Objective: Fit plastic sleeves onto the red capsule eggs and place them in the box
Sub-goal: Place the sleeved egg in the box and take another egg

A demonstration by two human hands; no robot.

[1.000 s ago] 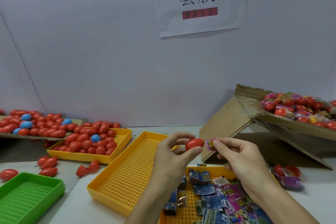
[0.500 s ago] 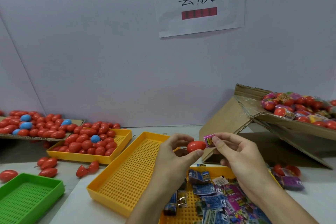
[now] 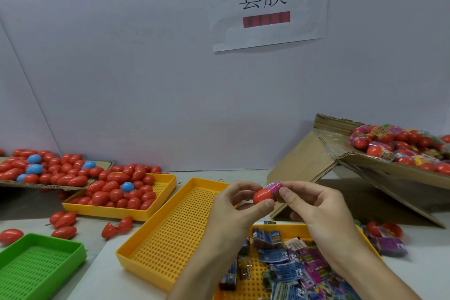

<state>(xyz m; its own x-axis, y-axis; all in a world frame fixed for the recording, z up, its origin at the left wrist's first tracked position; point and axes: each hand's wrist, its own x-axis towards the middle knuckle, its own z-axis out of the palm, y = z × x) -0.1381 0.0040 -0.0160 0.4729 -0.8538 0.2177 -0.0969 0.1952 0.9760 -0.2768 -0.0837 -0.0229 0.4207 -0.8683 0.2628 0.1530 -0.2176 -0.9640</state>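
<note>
— What is held by the left hand (image 3: 233, 204)?

— A red egg (image 3: 263, 197) is pinched between its thumb and curled fingers, above the far end of the bare yellow tray (image 3: 175, 234).

— And by the right hand (image 3: 316, 204)?

— A pink plastic sleeve (image 3: 275, 187) is pinched at its fingertips. The sleeve is pressed against the right end of the egg; whether it has been slid over that end cannot be told.

— What is seen around the bare yellow tray?

— Just to its right, under the wrists, a second yellow tray (image 3: 282, 229) is filled with loose printed sleeves (image 3: 289, 260). To its left, a yellow tray of eggs (image 3: 160, 200) is heaped with red ones and a single blue egg (image 3: 127, 187). Beyond that, further left, a flat cardboard sheet (image 3: 102, 167) is covered with more red and blue eggs. Near the tray's left front corner a green tray (image 3: 36, 265) is set, and a few stray red eggs (image 3: 63, 220) are scattered on the table (image 3: 414, 270) between them.

— And the box?

— A cardboard box (image 3: 365, 173) is propped at a tilt well to the right of the bare tray, and sleeved eggs (image 3: 399, 146) are piled in it. A couple of sleeved eggs (image 3: 387, 236) are left on the table below it. A paper sign (image 3: 267, 5) is fixed to the wall above.
</note>
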